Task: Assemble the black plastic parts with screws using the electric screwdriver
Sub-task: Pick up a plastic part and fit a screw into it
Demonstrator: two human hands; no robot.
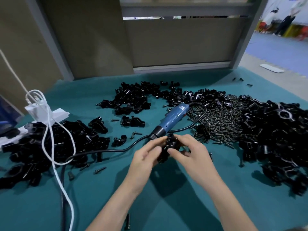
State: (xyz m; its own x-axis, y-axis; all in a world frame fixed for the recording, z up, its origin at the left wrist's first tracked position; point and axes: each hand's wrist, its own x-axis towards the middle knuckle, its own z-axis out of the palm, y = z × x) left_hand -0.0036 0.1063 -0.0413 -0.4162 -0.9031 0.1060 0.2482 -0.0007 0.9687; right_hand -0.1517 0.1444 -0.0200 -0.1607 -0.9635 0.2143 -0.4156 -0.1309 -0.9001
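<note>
Both hands hold one black plastic part [168, 147] above the middle of the teal table [166, 205]. My left hand [146, 157] grips it from the left, my right hand [191, 152] from the right with fingers pinched on its front. The blue electric screwdriver [171, 119] lies on the table just behind the hands, tip toward me, untouched. A heap of dark screws [221, 120] lies to its right. Piles of black plastic parts sit at the right [283, 139], at the back [133, 97] and at the left [41, 147].
The screwdriver's black cable [100, 151] runs left across the table. A white cable [55, 164] loops over the left pile from a white power strip [50, 114]. Loose screws [100, 170] lie near the front. Grey partition panels [175, 40] stand behind the table.
</note>
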